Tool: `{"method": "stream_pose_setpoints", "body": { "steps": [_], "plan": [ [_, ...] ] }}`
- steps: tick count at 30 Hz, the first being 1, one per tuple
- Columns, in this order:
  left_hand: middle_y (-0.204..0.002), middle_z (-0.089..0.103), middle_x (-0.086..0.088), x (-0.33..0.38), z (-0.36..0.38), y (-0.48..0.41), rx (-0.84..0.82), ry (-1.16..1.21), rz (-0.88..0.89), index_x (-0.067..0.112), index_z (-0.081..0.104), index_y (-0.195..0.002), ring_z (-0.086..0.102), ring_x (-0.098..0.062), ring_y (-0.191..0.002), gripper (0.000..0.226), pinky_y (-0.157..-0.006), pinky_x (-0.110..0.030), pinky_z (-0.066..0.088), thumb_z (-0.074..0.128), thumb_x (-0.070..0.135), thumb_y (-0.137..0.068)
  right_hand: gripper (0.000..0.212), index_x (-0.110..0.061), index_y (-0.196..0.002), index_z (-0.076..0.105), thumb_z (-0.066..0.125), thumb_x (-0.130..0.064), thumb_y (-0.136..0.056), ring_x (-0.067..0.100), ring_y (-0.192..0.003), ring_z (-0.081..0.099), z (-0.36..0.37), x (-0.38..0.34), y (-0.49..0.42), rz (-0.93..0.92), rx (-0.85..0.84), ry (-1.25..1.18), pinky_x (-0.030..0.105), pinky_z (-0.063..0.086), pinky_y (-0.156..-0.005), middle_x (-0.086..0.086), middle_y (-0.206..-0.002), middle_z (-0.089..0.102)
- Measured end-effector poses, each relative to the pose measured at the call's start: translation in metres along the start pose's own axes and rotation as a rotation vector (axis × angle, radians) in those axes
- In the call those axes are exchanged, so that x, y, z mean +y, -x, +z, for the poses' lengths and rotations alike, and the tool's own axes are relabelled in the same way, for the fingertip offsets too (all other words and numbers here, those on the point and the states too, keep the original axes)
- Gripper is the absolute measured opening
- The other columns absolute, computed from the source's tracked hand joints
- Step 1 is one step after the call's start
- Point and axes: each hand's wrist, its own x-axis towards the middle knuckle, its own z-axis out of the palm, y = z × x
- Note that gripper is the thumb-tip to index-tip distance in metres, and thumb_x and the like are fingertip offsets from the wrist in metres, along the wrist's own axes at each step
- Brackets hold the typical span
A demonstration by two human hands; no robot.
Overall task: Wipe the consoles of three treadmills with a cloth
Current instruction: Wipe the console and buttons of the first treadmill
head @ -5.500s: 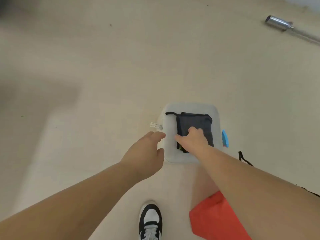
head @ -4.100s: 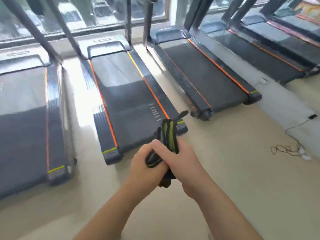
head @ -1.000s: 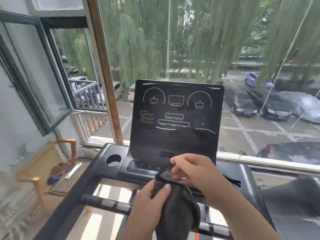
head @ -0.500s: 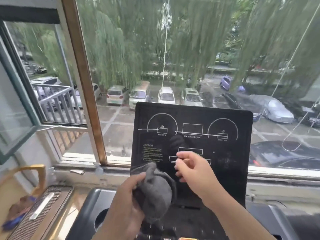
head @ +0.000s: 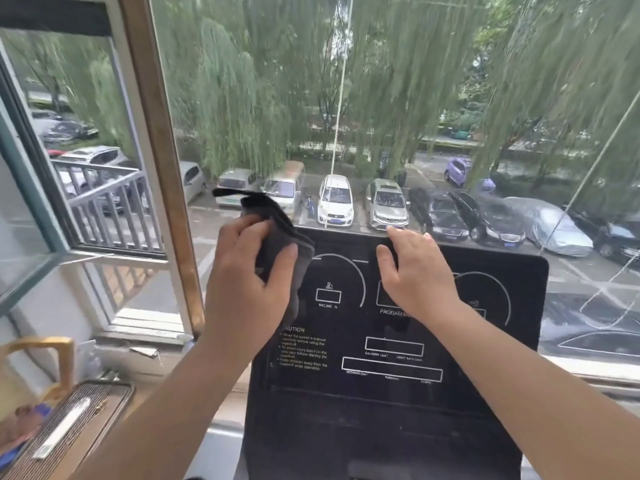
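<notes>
- My left hand [head: 247, 275] grips the cloth [head: 278, 225] at the console's [head: 512, 358] top left corner.
- My right hand [head: 417, 277] rests on its top edge, fingers relaxed.

On the black console [head: 391, 403], the dark cloth [head: 278, 232] touches its top-left corner, the right hand [head: 412, 271] its top edge.

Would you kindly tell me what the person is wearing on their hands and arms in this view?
Nothing that shows. The left hand and the right hand are ungloved, with no ring, watch or band visible. The left forearm and the right forearm are bare all the way to the frame's edge, so no sleeve comes into view.
</notes>
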Motion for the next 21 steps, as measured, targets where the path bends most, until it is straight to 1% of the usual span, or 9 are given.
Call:
{"method": "stream_pose_setpoints", "body": {
  "steps": [1,3,4,6,9,12,16,19,21],
  "plan": [
    [-0.129,0.055,0.000,-0.011,0.016,-0.006,-0.012,-0.076,0.070,0.015,0.069,-0.118,0.057,-0.010,-0.113,0.026,-0.092,-0.009,0.043,0.071,0.027,-0.095,0.047,-0.007,-0.144,0.056,0.045,-0.032,-0.106,0.029,-0.137,0.051,0.006,0.004,0.001,0.016,0.012,-0.010,0.043,0.024,-0.125,0.008,-0.141,0.063],
    [-0.135,0.050,-0.003,-0.035,0.050,-0.010,-0.077,-0.209,0.127,0.017,0.070,-0.122,0.053,-0.024,-0.121,0.032,-0.089,-0.030,0.055,0.071,0.034,-0.095,0.052,-0.009,-0.143,0.058,0.038,-0.037,-0.104,0.025,-0.137,0.050,0.016,0.009,0.004,0.013,0.070,-0.016,0.042,0.023,-0.127,0.003,-0.139,0.063],
    [-0.136,0.049,-0.004,-0.047,0.065,-0.008,-0.110,-0.276,0.142,0.020,0.070,-0.125,0.050,-0.031,-0.118,0.035,-0.083,-0.042,0.059,0.070,0.037,-0.095,0.054,-0.010,-0.143,0.058,0.036,-0.038,-0.103,0.024,-0.138,0.049,0.020,0.010,0.006,0.017,0.088,-0.031,0.042,0.021,-0.128,0.002,-0.140,0.062],
    [-0.134,0.050,-0.007,-0.065,0.089,-0.003,-0.124,-0.400,0.200,0.024,0.067,-0.133,0.047,-0.036,-0.108,0.041,-0.075,-0.051,0.056,0.067,0.042,-0.096,0.053,-0.012,-0.143,0.059,0.037,-0.038,-0.102,0.022,-0.139,0.049,0.024,0.010,0.005,0.038,0.111,-0.060,0.040,0.017,-0.129,0.000,-0.141,0.062],
    [-0.131,0.055,-0.010,-0.075,0.104,0.007,-0.076,-0.500,0.248,0.026,0.064,-0.139,0.047,-0.037,-0.099,0.044,-0.072,-0.050,0.053,0.064,0.044,-0.099,0.049,-0.012,-0.142,0.059,0.042,-0.034,-0.102,0.022,-0.138,0.050,0.028,0.011,0.004,0.023,0.141,-0.059,0.039,0.016,-0.130,0.000,-0.140,0.063],
    [-0.127,0.059,-0.011,-0.078,0.106,0.021,-0.055,-0.499,0.273,0.026,0.065,-0.139,0.047,-0.035,-0.095,0.044,-0.069,-0.047,0.052,0.067,0.041,-0.097,0.049,-0.011,-0.142,0.059,0.045,-0.034,-0.102,0.022,-0.138,0.051,0.033,0.012,0.006,0.014,0.168,-0.058,0.041,0.016,-0.130,0.002,-0.139,0.063],
    [-0.126,0.059,-0.013,-0.091,0.103,0.081,-0.125,-0.440,0.306,0.021,0.065,-0.139,0.052,-0.036,-0.092,0.048,-0.072,-0.046,0.052,0.067,0.035,-0.094,0.048,-0.012,-0.143,0.059,0.047,-0.035,-0.102,0.022,-0.139,0.050,0.038,0.009,0.007,0.061,0.188,-0.086,0.043,0.016,-0.130,0.003,-0.141,0.062],
    [-0.127,0.054,-0.007,-0.108,0.090,0.111,-0.329,-0.489,0.544,0.023,0.062,-0.141,0.056,-0.032,-0.087,0.052,-0.061,-0.045,0.055,0.063,0.037,-0.091,0.051,-0.013,-0.145,0.057,0.048,-0.037,-0.101,0.021,-0.142,0.047,0.038,0.010,0.008,0.058,0.172,-0.078,0.043,0.016,-0.130,0.002,-0.144,0.060],
    [-0.123,0.058,-0.005,-0.116,0.075,0.083,-0.400,-0.533,0.741,0.025,0.064,-0.138,0.057,-0.029,-0.082,0.046,-0.060,-0.043,0.054,0.057,0.035,-0.093,0.053,-0.013,-0.147,0.055,0.048,-0.038,-0.101,0.021,-0.144,0.045,0.035,0.009,0.008,0.048,0.157,-0.067,0.043,0.015,-0.130,0.002,-0.147,0.058]
  ]
}}
